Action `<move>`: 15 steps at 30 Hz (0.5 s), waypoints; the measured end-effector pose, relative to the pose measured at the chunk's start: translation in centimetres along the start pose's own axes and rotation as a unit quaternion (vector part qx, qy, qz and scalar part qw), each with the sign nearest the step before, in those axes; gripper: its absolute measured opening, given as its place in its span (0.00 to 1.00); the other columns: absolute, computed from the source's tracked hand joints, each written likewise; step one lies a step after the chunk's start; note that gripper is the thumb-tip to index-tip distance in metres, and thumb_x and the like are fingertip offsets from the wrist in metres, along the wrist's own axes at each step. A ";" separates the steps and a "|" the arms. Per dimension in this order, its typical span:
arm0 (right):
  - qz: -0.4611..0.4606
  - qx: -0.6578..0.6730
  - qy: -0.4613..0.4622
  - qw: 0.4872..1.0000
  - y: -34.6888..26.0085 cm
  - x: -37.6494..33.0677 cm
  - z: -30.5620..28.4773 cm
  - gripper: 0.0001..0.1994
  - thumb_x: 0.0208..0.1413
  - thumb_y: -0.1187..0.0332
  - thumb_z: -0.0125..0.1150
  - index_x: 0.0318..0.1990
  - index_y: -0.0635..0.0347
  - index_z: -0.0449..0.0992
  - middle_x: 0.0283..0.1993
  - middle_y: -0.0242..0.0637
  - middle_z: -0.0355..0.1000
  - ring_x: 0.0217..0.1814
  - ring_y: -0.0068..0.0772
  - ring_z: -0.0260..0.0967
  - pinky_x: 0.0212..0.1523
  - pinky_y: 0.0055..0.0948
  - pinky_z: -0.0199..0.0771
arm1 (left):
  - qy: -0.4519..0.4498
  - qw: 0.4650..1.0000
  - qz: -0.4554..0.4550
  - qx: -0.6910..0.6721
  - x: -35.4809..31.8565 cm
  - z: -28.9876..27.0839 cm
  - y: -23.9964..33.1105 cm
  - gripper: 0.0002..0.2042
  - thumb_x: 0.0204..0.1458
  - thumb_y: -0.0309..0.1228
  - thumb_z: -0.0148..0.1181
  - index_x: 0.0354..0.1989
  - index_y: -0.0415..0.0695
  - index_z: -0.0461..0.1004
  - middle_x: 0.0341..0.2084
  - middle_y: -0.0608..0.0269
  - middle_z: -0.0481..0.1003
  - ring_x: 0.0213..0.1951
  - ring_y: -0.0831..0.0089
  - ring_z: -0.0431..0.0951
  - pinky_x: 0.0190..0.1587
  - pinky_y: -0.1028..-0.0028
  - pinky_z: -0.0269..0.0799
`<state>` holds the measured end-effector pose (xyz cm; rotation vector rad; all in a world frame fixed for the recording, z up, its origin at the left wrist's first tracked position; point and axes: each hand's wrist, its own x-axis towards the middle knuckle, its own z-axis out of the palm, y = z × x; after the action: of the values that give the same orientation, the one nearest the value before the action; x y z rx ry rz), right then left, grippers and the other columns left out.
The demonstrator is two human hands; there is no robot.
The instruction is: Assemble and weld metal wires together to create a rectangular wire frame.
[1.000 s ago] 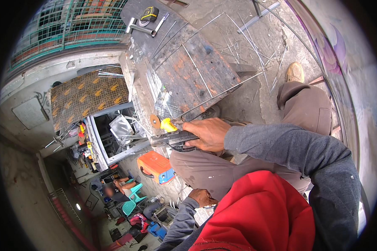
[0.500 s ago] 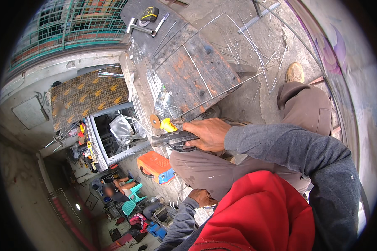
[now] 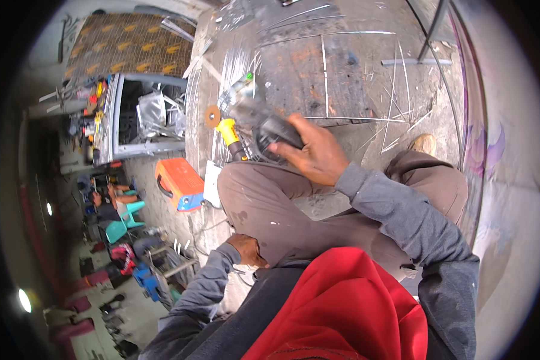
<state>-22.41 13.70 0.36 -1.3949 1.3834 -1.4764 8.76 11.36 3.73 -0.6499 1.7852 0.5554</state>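
My right hand [image 3: 319, 150] is closed around a black tool-like thing [image 3: 276, 135] with a greyish front end. Motion smears it, so its kind is unclear. It hangs above the near left side of the work board, in front of my knees. Just left of it lies a yellow angle grinder [image 3: 227, 133] with a brown disc [image 3: 212, 116]. Beyond is a thin metal rod frame [image 3: 325, 78], flat on the dark, scorched board [image 3: 294, 72]. My left hand [image 3: 248, 249] rests low against my left thigh, its fingers bent and mostly hidden.
An orange and blue box-shaped machine [image 3: 179, 185] with a black handle stands on the left. Thin metal rods [image 3: 396, 90] lie scattered at the right. A grey metal-framed opening [image 3: 119, 120] holds scrap. Farther left, a person sits by a green chair [image 3: 126, 221].
My view has turned. My right hand has moved away from me with the black thing, which has swung round and blurred. The yellow grinder now shows more fully. My left hand still rests by my thigh.
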 end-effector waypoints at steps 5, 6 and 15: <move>0.095 0.196 0.186 0.958 -1.7 -0.5 -2.0 0.15 0.60 0.60 0.62 0.47 0.60 0.69 0.32 0.29 0.71 0.27 0.20 0.66 0.28 0.24 0.68 | -0.010 1.000 -0.029 0.004 -0.7 0.5 0.3 0.28 0.38 0.59 0.67 0.28 0.41 0.83 0.29 0.49 0.80 0.37 0.51 0.81 0.42 0.61 0.74; 0.108 0.187 0.226 0.950 -1.3 -0.8 -2.8 0.15 0.61 0.60 0.62 0.46 0.60 0.69 0.32 0.26 0.70 0.26 0.19 0.65 0.26 0.22 0.67 | -0.012 1.000 -0.012 0.010 -0.5 0.5 0.2 0.27 0.38 0.57 0.68 0.29 0.41 0.82 0.28 0.49 0.80 0.36 0.52 0.81 0.41 0.61 0.74; 0.106 0.249 0.401 0.875 -1.4 -6.6 -6.1 0.08 0.64 0.65 0.57 0.42 0.58 0.69 0.30 0.29 0.66 0.26 0.19 0.64 0.28 0.22 0.69 | 0.270 0.859 0.171 -0.401 -3.5 -10.2 -1.4 0.14 0.58 0.38 0.61 0.47 0.43 0.78 0.29 0.70 0.79 0.32 0.82 0.76 0.36 0.79 0.71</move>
<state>-26.68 21.71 0.85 -0.2711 1.3826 -2.1691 3.46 4.20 9.91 -1.1418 2.1898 1.5304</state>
